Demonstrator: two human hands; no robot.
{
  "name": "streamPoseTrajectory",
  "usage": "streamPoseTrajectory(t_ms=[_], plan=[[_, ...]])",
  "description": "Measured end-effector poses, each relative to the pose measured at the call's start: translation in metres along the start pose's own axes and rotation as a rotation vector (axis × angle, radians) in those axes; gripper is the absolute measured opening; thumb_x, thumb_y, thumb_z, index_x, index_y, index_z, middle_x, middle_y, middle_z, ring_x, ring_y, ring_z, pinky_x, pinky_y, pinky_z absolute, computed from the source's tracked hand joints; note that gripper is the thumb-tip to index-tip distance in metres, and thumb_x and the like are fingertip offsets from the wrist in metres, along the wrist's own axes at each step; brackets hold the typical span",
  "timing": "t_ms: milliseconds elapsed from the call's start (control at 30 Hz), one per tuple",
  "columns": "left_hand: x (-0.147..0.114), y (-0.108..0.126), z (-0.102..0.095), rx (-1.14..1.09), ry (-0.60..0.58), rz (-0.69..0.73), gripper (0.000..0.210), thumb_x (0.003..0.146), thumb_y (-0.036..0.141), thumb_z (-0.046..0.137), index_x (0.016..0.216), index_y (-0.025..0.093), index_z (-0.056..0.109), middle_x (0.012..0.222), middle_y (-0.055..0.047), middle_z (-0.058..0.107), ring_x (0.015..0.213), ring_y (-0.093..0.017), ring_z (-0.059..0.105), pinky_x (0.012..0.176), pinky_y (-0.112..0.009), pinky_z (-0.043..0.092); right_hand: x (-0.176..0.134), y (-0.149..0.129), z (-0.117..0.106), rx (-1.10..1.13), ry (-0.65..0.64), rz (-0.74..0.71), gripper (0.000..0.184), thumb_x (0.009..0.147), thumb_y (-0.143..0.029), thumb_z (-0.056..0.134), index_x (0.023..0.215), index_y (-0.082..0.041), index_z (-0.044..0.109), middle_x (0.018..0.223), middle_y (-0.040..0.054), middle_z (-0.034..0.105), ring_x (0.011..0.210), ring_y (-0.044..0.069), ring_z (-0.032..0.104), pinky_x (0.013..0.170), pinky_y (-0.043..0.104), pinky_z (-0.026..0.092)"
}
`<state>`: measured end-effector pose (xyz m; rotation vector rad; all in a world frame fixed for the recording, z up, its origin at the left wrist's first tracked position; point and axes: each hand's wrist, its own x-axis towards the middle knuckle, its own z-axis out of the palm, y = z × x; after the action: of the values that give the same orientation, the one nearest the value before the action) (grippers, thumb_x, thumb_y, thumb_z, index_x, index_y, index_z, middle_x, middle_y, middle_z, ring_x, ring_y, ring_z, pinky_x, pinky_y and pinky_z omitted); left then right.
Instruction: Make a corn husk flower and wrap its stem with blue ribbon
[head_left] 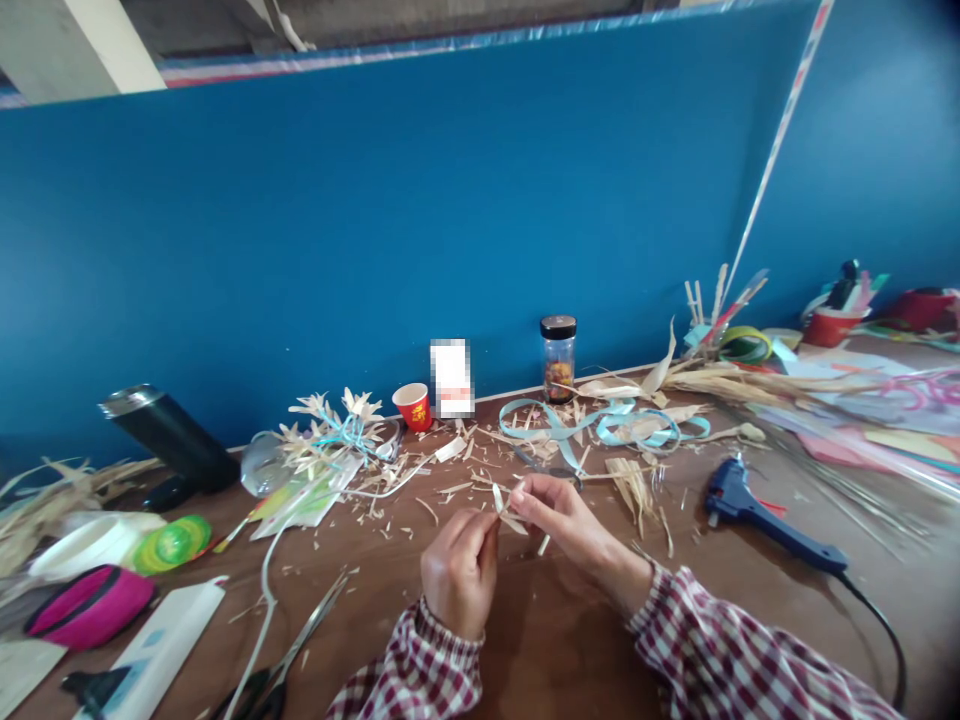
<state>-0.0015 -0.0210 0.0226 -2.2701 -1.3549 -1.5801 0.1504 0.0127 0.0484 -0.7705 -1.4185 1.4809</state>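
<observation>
Over the middle of the brown table, both my hands meet at a small pale piece of dried husk (498, 497) with petal-like tips sticking out. My left hand (459, 560) pinches it from below, fingers curled. From the right, the thumb and fingertips of my right hand (559, 515) are closed on the same piece. Its lower end is hidden behind my left fingers. Just beyond lie husk scraps and a flat bundle of husk strips (630, 490). A blue hot glue gun (757, 515) rests to the right of my right hand, and scissors (307, 630) lie left of my left hand.
A husk flower bunch (341, 430), a red paper cup (412, 408) and a lidded glass jar (559, 360) stand along the blue partition (450, 200). Light-blue ribbon (555, 430) lies in loops. At left are a dark tilted flask (172, 435) and a white power strip (161, 640).
</observation>
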Motion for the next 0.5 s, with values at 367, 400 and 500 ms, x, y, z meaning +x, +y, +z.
streamPoseTrajectory(t_ms=[367,400,500], plan=[[-0.0032,-0.0002,0.0003,0.123,-0.045,0.014,0.016,0.081,0.011,0.052,0.091,0.017,0.063,0.079,-0.005,0.064,0.072,-0.014,0.061,0.069,-0.025,0.049,0.0017,-0.0052,-0.0028,-0.057,-0.020,0.058,0.026,0.073,-0.037,0.061,0.064,-0.013,0.057,0.053,-0.0039,0.046,0.049,0.006,0.036,0.047,0.020,0.026],[-0.0037,-0.0003,0.0003,0.127,-0.050,0.014,0.016,0.081,0.011,0.051,0.091,0.017,0.062,0.079,-0.005,0.064,0.072,-0.015,0.061,0.069,-0.025,0.049,0.0016,-0.0055,-0.0027,-0.065,-0.022,0.066,0.025,0.072,-0.036,0.061,0.064,-0.013,0.057,0.053,-0.0039,0.046,0.049,0.006,0.036,0.046,0.020,0.027],[-0.0043,-0.0009,0.0004,0.141,-0.062,0.021,0.017,0.081,0.011,0.051,0.093,0.017,0.062,0.081,-0.005,0.065,0.074,-0.015,0.061,0.070,-0.025,0.048,0.0013,-0.0065,-0.0023,-0.073,-0.021,0.088,0.023,0.072,-0.035,0.060,0.064,-0.014,0.058,0.053,-0.0043,0.045,0.048,0.006,0.036,0.045,0.020,0.027]])
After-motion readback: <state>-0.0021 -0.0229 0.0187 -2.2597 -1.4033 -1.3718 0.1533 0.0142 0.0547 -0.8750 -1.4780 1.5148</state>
